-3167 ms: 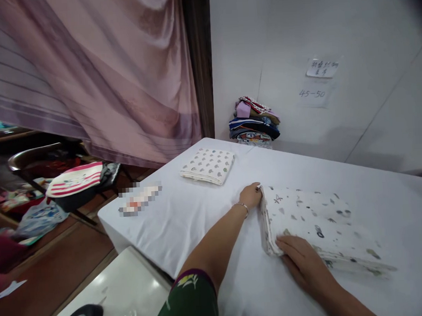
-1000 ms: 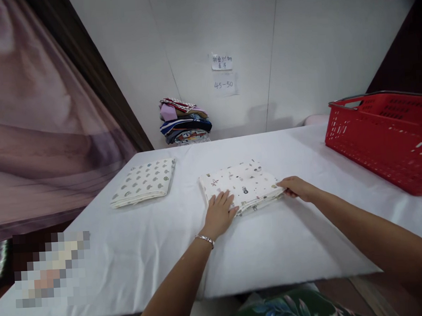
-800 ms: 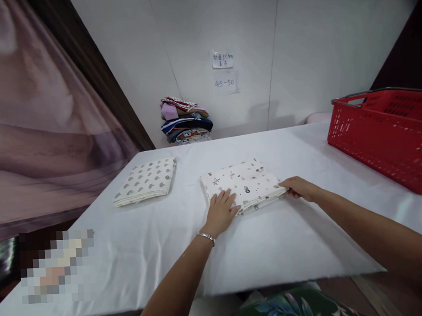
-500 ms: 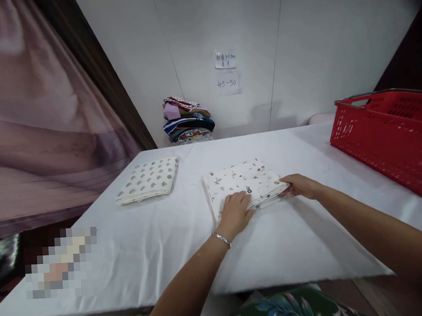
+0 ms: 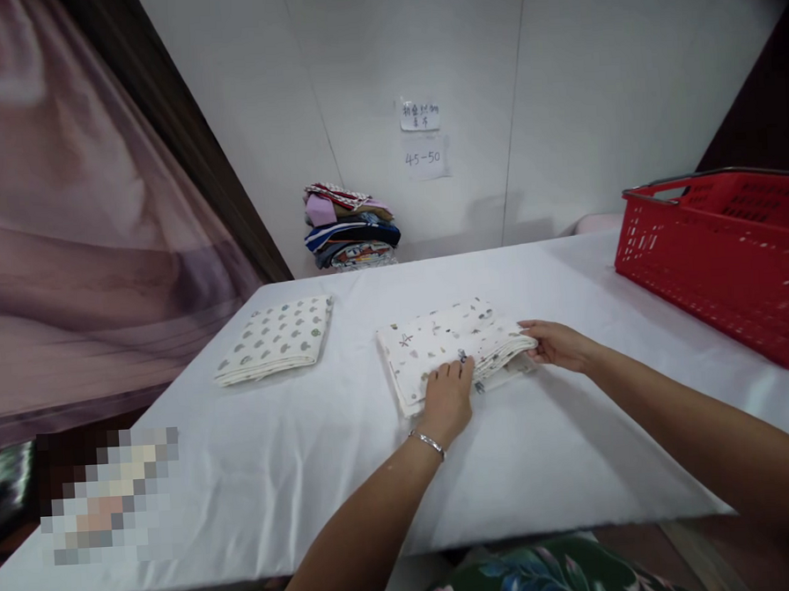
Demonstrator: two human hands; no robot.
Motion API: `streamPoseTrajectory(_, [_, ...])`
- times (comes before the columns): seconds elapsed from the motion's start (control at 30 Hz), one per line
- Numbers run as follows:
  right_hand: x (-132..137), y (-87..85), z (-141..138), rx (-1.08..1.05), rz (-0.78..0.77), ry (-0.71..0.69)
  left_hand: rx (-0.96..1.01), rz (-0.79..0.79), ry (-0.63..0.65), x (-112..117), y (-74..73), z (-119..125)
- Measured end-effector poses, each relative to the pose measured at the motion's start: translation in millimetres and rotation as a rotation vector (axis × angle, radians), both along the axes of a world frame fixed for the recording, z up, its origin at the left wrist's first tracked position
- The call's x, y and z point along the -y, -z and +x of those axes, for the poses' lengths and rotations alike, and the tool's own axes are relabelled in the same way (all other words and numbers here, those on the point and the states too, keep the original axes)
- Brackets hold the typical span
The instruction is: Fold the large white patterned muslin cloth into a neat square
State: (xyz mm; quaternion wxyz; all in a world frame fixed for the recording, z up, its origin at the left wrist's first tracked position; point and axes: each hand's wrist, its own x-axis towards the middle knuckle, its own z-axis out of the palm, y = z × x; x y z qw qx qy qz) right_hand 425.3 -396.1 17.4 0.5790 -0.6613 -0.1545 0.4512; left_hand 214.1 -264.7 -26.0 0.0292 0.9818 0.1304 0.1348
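Note:
A folded white cloth [image 5: 437,342] printed with small starfish and shell-like shapes lies on the table in front of me. My left hand [image 5: 448,397] rests on its near edge, fingers stretched over the top; the thumb is hidden. At the cloth's right end, my right hand [image 5: 556,347] pinches the layered edge and holds it slightly raised, so the layers bend and part there. Farther left sits a second folded cloth [image 5: 278,339], cream with rows of grey-green mushroom-like prints, touched by neither hand.
A white sheet covers the table [image 5: 298,477]. The red plastic basket [image 5: 716,261] stands at the right. Behind the far edge is a stack of folded fabrics [image 5: 351,232] against the wall, below paper notes [image 5: 423,144]. A pink curtain [image 5: 100,231] hangs on the left.
My left hand has slid a little to the right along the near edge of the cloth. The layers at the right end are now more bent and lifted in my right hand.

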Motion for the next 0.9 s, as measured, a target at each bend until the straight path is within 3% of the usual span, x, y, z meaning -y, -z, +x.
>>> streamPoseTrajectory(0.13, [5, 6.4, -2, 0.095, -0.071, -0.018, -0.021, 0.022, 0.013, -5, 2.0, -4])
streamPoseTrajectory(0.33, [9, 23.3, -5, 0.315, -0.361, -0.093, -0.015, 0.064, 0.121, -4, 8.0, -14])
streamPoseTrajectory(0.53, [3, 22.4, -3, 0.494, -0.494, -0.171, 0.013, 0.075, 0.119, 2, 10.8, -19])
streamPoseTrajectory(0.77, [8, 28.0, -3, 0.647, -0.501, -0.167, 0.040, 0.036, 0.160, -4, 10.9, -26])
streamPoseTrajectory(0.9, [7, 32.7, -5, 0.629, -0.422, -0.139, 0.076, 0.021, 0.066, -6, 9.7, -29])
